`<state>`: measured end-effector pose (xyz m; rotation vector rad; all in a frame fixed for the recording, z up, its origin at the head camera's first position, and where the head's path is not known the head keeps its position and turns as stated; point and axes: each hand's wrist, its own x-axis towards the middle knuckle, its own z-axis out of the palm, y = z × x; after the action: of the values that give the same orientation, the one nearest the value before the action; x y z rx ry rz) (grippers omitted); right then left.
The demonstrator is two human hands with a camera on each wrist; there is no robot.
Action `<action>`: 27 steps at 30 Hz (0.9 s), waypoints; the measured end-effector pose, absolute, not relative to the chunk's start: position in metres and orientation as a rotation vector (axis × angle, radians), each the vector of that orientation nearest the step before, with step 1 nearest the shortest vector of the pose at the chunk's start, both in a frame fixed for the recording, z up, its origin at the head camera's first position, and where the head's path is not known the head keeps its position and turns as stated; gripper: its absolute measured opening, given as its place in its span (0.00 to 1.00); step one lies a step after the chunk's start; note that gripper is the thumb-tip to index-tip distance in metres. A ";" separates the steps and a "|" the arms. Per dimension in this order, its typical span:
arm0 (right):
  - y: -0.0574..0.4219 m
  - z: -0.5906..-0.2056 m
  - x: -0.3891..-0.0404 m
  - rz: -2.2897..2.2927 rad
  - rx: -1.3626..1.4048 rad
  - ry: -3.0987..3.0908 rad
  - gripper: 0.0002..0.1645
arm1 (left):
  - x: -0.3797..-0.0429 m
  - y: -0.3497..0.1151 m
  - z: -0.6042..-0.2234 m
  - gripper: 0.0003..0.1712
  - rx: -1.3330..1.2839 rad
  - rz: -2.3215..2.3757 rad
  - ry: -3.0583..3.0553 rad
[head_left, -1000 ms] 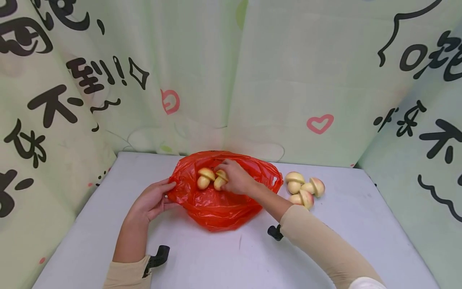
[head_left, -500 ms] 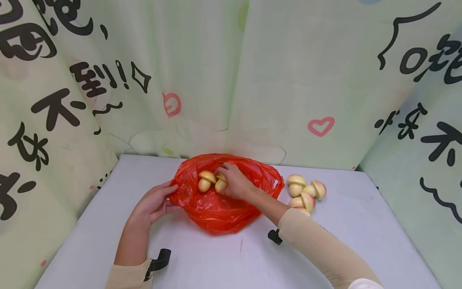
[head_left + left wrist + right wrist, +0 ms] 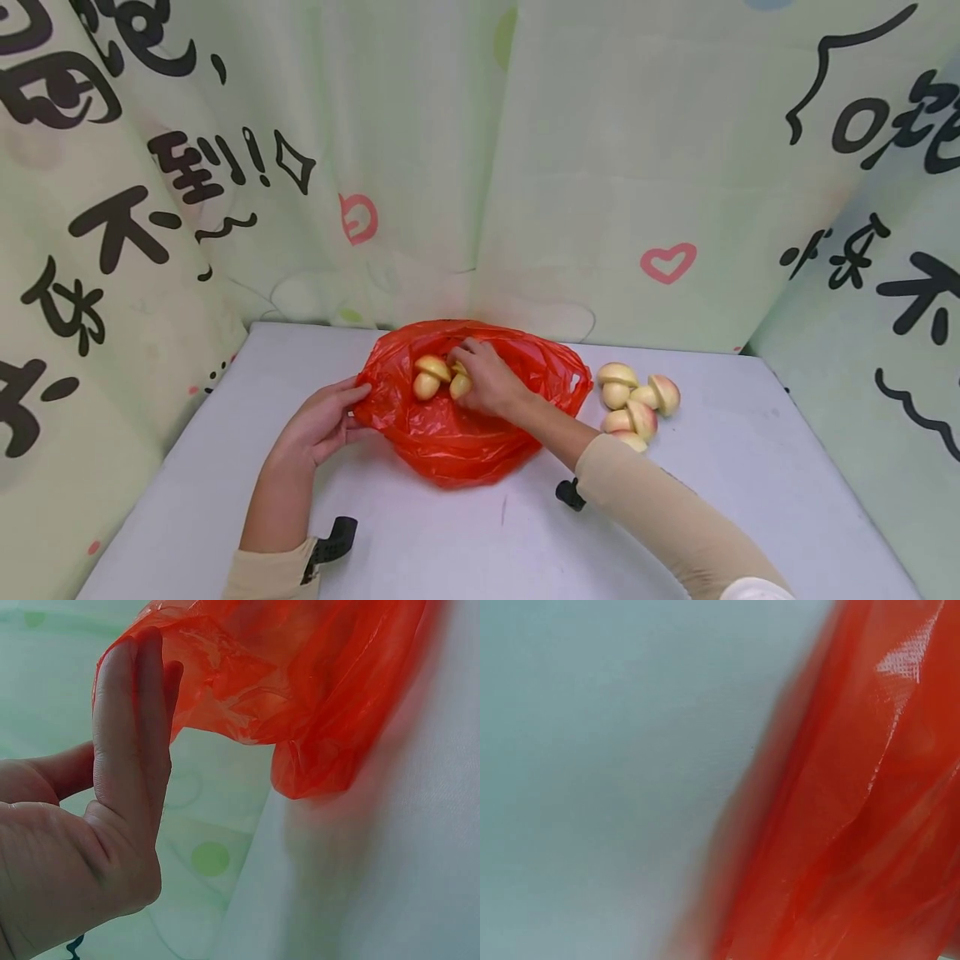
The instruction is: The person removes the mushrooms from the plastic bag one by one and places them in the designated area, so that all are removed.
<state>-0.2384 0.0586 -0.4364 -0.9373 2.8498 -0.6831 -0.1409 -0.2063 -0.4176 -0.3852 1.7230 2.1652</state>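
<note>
A red plastic bag [image 3: 457, 454] lies mouth-up on the table in the head view. At its left edge my left hand [image 3: 318, 423] pinches the rim between thumb and fingers; in the left wrist view the fingers [image 3: 124, 727] are fairly straight against the plastic. My right hand [image 3: 491, 379] reaches into the bag and grips a toy mushroom [image 3: 459, 386], partly hidden by the fingers. Just left of it in the bag is another mushroom [image 3: 429, 377]. The right wrist view holds mostly the bag's side [image 3: 840, 825]; the right hand's grip does not show there.
Several more pale yellow mushrooms [image 3: 617, 385] lie in a cluster on the white table [image 3: 465, 550], right of the bag. A printed light green curtain [image 3: 570, 167] stands behind the table and along both sides.
The whole head view has shifted slightly downward in the picture. Both hands keep their places at the bag, and the right fingers now cover a bit more of the mushroom.
</note>
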 end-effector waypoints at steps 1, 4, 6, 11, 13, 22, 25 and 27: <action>0.059 -0.437 -0.238 -0.681 -0.940 2.850 0.29 | -0.141 -0.206 -0.418 0.32 -0.388 2.165 1.723; 0.060 -0.437 -0.239 -0.680 -0.953 2.851 0.30 | -0.140 -0.206 -0.418 0.32 -0.386 2.166 1.721; 0.061 -0.437 -0.239 -0.687 -0.960 2.845 0.30 | -0.140 -0.205 -0.418 0.31 -0.383 2.168 1.719; 0.064 -0.435 -0.237 -0.703 -0.964 2.831 0.31 | -0.140 -0.206 -0.418 0.31 -0.378 2.173 1.715; 0.064 -0.434 -0.237 -0.712 -0.975 2.829 0.31 | -0.140 -0.207 -0.417 0.31 -0.375 2.171 1.715; 0.066 -0.430 -0.231 -0.725 -1.008 2.804 0.30 | -0.138 -0.209 -0.417 0.31 -0.358 2.170 1.711; 0.067 -0.430 -0.229 -0.722 -1.002 2.802 0.31 | -0.138 -0.209 -0.416 0.31 -0.361 2.172 1.711; 0.067 -0.430 -0.229 -0.718 -1.004 2.803 0.31 | -0.138 -0.209 -0.416 0.31 -0.360 2.170 1.714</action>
<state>-0.2286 0.0668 -0.4296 -1.0038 2.8026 -0.7184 -0.1383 -0.2088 -0.4161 -0.3600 1.7138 2.1703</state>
